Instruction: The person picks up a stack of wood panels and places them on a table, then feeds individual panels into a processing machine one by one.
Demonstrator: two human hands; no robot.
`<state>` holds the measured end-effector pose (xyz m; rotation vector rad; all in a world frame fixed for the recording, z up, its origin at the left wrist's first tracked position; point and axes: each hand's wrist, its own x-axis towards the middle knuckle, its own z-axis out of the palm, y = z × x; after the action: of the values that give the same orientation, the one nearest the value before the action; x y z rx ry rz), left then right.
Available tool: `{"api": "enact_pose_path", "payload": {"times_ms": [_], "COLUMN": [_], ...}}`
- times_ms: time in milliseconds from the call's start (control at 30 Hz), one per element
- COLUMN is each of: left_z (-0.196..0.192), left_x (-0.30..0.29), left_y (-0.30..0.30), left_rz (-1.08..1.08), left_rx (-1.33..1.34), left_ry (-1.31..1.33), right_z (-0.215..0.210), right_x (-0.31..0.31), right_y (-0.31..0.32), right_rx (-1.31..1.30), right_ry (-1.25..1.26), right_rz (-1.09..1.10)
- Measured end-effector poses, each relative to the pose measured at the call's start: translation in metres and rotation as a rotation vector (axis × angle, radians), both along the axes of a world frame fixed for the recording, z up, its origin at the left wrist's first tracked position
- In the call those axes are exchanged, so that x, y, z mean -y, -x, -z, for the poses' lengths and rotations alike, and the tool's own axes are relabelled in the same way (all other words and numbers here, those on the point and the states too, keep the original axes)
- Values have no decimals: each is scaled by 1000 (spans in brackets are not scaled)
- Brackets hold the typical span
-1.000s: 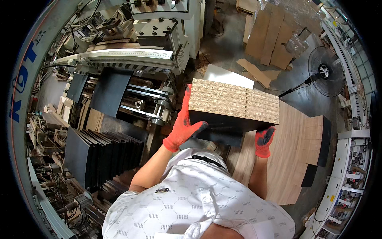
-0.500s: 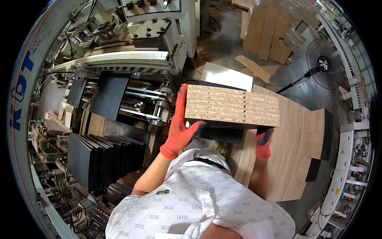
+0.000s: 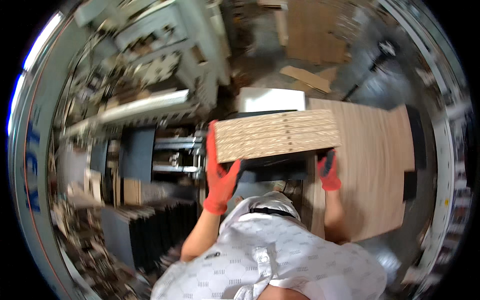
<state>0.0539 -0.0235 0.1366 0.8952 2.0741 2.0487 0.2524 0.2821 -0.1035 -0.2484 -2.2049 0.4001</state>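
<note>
Between my two gloved hands is a stack of several particle boards, its raw chip edges facing up with small drilled holes in them. My left hand, in a red glove with dark fingertips, grips the stack's left end, fingers along the side and thumb at the near edge. At the near right corner, my right hand holds the stack from below; part of its fingers is hidden under the boards. Dark panels lie beneath and in front of the stack.
Wood-grain panels are piled to the right, with dark panels at their far side. A machine with metal rails stands at the left, beside a row of upright dark boards. Beyond are a white panel, cardboard and a fan.
The view has turned and blurred. The held stack now slants up toward its right end and sits slightly further left in the picture. Both hands keep their hold on it.
</note>
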Motion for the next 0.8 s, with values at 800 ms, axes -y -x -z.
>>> {"api": "enact_pose_path", "payload": {"times_ms": [800], "left_z": [268], "left_x": [79], "left_y": [53], "left_rz": [-209], "left_rx": [404], "left_ry": [-198], "right_z": [-121], "right_x": [33], "right_y": [67], "right_rx": [-121], "right_ry": [991], "right_rz": [-418]}}
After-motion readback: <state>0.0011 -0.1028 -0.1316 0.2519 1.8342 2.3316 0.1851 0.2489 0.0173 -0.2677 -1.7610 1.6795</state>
